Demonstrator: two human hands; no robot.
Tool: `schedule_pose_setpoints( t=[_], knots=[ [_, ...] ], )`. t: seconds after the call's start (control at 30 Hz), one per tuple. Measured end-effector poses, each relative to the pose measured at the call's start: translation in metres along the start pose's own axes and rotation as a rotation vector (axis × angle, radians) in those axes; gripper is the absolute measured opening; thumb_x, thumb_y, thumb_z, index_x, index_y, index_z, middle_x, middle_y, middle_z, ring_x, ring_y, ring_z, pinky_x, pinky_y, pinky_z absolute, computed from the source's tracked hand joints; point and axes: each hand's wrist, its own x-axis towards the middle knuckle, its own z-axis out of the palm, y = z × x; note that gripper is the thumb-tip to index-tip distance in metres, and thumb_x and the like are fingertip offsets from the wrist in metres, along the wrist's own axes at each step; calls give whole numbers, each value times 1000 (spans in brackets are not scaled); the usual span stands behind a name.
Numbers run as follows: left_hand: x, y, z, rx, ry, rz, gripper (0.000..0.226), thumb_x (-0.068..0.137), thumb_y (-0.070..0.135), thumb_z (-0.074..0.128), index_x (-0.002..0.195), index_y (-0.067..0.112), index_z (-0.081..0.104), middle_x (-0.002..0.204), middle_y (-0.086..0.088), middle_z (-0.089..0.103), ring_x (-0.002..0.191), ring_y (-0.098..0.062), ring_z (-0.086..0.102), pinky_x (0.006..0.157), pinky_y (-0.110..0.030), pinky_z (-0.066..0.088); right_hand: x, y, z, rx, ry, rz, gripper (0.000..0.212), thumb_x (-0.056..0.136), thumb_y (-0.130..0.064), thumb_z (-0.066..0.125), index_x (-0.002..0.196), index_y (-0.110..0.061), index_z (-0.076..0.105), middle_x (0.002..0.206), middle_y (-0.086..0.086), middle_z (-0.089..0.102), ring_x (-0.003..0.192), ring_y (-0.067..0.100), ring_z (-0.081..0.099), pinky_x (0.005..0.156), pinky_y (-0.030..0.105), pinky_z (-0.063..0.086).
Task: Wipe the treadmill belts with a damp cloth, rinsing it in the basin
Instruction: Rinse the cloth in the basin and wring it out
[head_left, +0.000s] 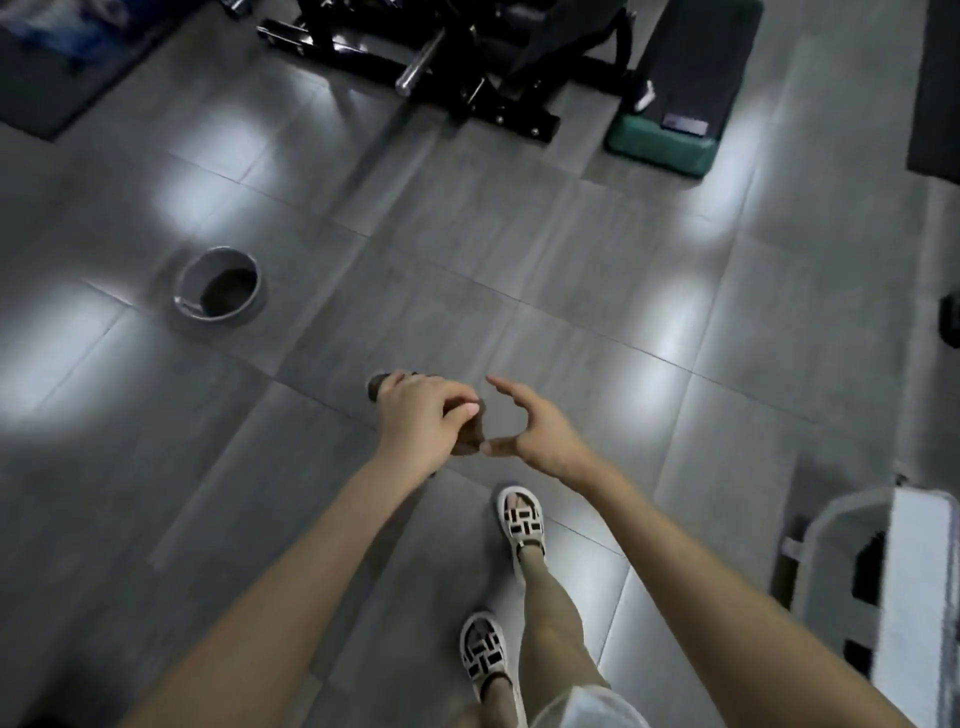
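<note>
My left hand (421, 421) grips a dark, bunched cloth (470, 436); one end pokes out past the knuckles at the upper left, the rest hangs under the thumb. My right hand (530, 426) is beside it with fingers spread and relaxed, its thumb tip just touching the cloth's lower edge. A grey basin (221, 288) with dark water stands on the tiled floor to the far left. Part of a white and black machine (883, 571), possibly a treadmill, shows at the lower right edge.
A black weight machine with a chrome bar (441, 57) stands at the top centre. A green and black step platform (675, 104) lies to its right, dark mats at the top corners. My sandalled feet (519, 519) are on the glossy grey tiles below my hands.
</note>
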Motion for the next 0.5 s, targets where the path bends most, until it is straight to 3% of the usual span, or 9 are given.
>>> schedule_pose_setpoints(
  t=[0.07, 0.17, 0.23, 0.3, 0.4, 0.5],
  knots=[
    [38, -35, -19, 5, -17, -102, 13, 86, 29, 66, 93, 23, 75, 98, 2, 73, 99, -22, 62, 103, -41, 30, 53, -29, 5, -9, -70, -50, 86, 67, -12, 82, 140, -28, 40, 142, -2, 44, 131, 14, 39, 109, 27, 31],
    [86, -91, -51, -239, 9, -242, 12, 85, 31, 66, 90, 24, 75, 94, 4, 73, 95, -21, 65, 98, -39, 41, 133, -70, 16, -49, -196, -113, 79, 64, -15, 82, 133, -32, 48, 131, -2, 54, 123, 16, 49, 106, 34, 38],
    [112, -118, -73, -467, 61, -334, 5, 85, 18, 69, 88, 19, 73, 91, 6, 70, 94, -16, 64, 88, -19, 44, 180, -99, 22, -113, -232, -164, 60, 63, -26, 81, 114, -46, 56, 117, -12, 61, 113, 12, 55, 101, 36, 42],
    [137, -143, -96, -596, 111, -414, 8, 85, 10, 69, 88, 18, 71, 91, 5, 67, 91, -11, 61, 77, -9, 42, 222, -135, 28, -137, -276, -147, 35, 69, -19, 79, 85, -44, 59, 89, -16, 64, 93, 14, 60, 88, 40, 48],
    [176, -194, -126, -624, 198, -440, 19, 83, 13, 71, 80, 31, 67, 89, 3, 65, 90, -12, 58, 81, -22, 42, 280, -180, 44, -145, -282, -126, 20, 73, -15, 77, 73, -28, 62, 74, 0, 65, 78, 24, 63, 77, 45, 50],
    [212, -263, -146, -525, 237, -477, 7, 82, 14, 72, 87, 20, 73, 91, -5, 66, 87, -15, 56, 81, -30, 43, 338, -215, 77, -188, -228, -144, 14, 75, -20, 74, 85, -19, 65, 82, 3, 68, 81, 23, 64, 78, 45, 52]
  ],
)
